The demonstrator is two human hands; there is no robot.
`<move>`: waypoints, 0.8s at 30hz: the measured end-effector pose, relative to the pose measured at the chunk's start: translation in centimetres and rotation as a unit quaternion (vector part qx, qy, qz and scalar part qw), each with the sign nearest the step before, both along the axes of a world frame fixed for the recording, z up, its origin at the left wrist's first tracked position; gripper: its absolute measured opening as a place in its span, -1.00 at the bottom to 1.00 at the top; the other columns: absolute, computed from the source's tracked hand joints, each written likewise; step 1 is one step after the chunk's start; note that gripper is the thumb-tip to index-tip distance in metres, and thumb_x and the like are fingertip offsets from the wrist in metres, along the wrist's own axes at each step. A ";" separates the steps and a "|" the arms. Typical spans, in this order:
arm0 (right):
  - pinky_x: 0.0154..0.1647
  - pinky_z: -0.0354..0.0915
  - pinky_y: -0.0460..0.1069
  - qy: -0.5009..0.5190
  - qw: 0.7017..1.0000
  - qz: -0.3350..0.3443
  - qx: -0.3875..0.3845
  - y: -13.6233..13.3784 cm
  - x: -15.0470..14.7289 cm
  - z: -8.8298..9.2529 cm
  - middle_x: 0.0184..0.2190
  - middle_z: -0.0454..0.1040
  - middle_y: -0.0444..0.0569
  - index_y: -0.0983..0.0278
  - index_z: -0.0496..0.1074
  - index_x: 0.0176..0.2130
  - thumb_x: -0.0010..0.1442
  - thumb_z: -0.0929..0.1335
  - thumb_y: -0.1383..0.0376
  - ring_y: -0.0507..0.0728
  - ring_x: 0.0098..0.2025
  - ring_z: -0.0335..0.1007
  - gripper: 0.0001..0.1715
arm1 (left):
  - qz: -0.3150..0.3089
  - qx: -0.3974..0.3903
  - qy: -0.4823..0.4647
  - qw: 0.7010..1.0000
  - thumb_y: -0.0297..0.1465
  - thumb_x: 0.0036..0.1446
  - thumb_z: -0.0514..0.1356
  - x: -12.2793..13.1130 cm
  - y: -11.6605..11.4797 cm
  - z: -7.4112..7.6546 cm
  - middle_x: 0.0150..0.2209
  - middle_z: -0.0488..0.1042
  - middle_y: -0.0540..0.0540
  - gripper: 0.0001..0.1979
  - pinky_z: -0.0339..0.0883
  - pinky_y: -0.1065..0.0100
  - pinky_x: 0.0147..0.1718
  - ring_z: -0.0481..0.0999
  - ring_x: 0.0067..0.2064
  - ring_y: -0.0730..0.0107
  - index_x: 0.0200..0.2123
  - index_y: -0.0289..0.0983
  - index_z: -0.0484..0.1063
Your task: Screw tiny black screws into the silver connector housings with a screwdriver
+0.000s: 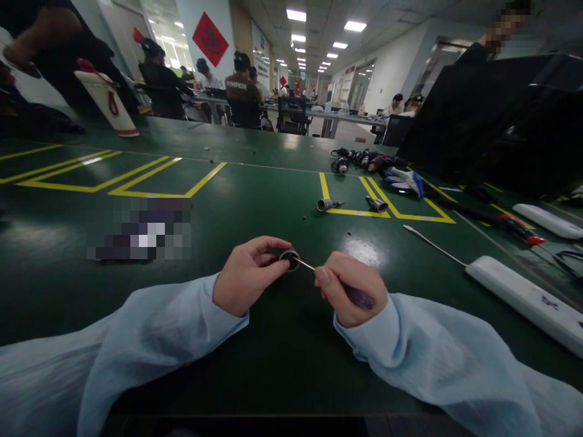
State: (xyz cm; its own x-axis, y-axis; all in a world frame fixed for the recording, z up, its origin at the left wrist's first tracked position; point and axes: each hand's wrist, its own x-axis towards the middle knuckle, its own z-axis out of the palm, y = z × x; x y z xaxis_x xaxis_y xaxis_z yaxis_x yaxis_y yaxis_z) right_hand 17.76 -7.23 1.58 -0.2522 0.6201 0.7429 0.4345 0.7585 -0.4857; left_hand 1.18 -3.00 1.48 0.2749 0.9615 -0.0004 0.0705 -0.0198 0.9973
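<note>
My left hand [252, 273] pinches a small round metal cup-like part [296, 254] between thumb and fingers, its open mouth turned towards my right hand. In my right hand [353, 285] is a screwdriver [362, 297] with a purple handle and a thin metal shaft. The shaft points left, and its tip reaches into the mouth of the metal part. Whether the tip touches anything inside is too dark to tell. Farther off on the green table [255, 364] lie two similar metal parts, one [324, 205] with a thin pin sticking out and another [378, 204] near a yellow line.
Behind these lie dark cabled tools [359, 159] and a blue-and-white glove [405, 181]. A white device with a cable [523, 291] and a red-black screwdriver [519, 229] are on the right. A white cup [107, 100] stands at the far left. People sit beyond the table.
</note>
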 end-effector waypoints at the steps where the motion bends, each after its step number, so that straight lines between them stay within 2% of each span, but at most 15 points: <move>1: -0.53 0.13 -0.08 -0.019 1.000 0.007 0.012 0.0 0.1 0.0 -0.67 0.27 -0.13 0.32 0.30 -0.54 0.12 0.23 0.41 -0.03 -0.59 0.16 -0.77 | 0.000 -0.001 0.011 1.000 -0.44 -0.20 0.28 0.0 -0.1 0.1 -0.34 0.55 -0.09 -0.68 0.42 0.32 -0.28 0.53 -0.29 0.31 -0.27 -0.33 0.41; 4: -0.52 0.12 -0.07 -0.055 0.998 0.011 0.037 0.0 0.1 0.1 -0.65 0.27 -0.11 0.32 0.30 -0.52 0.13 0.22 0.41 -0.01 -0.57 0.14 -0.79 | 0.008 0.001 0.032 0.999 -0.44 -0.18 0.26 0.1 -0.3 0.4 -0.38 0.56 -0.10 -0.70 0.41 0.32 -0.31 0.54 -0.31 0.30 -0.28 -0.35 0.41; 9: -0.52 0.11 -0.07 -0.098 0.994 0.014 0.051 -0.1 -0.1 0.3 -0.67 0.25 -0.11 0.31 0.28 -0.56 0.15 0.20 0.38 -0.01 -0.58 0.11 -0.74 | 0.021 0.007 0.004 1.000 -0.47 -0.20 0.26 0.3 -0.4 0.6 -0.38 0.56 -0.09 -0.74 0.42 0.33 -0.27 0.55 -0.33 0.32 -0.32 -0.35 0.43; 16: -0.54 0.12 -0.08 -0.125 0.990 0.002 0.060 -0.2 0.1 0.6 -0.68 0.29 -0.07 0.34 0.31 -0.56 0.15 0.19 0.37 -0.01 -0.59 0.13 -0.71 | 0.023 0.019 -0.011 0.999 -0.50 -0.19 0.25 0.2 -0.3 0.3 -0.32 0.55 -0.10 -0.78 0.44 0.36 -0.28 0.55 -0.32 0.34 -0.35 -0.35 0.44; 24: -0.57 0.12 -0.05 -0.158 0.983 0.013 0.093 -0.2 -0.3 0.7 -0.72 0.33 0.00 0.40 0.35 -0.61 0.14 0.19 0.40 0.02 -0.63 0.16 -0.65 | 0.018 0.037 -0.007 0.999 -0.47 -0.17 0.25 0.1 -0.2 0.0 -0.37 0.55 -0.07 -0.80 0.45 0.35 -0.30 0.54 -0.31 0.32 -0.36 -0.34 0.44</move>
State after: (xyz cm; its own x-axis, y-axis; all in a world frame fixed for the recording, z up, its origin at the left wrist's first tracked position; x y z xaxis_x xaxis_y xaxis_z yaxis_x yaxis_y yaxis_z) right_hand 17.51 -7.41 2.27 -0.5032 0.4706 0.7248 0.5199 0.8348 -0.1810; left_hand 1.30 -3.19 1.50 0.2397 0.9679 0.0754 0.0588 -0.0920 0.9940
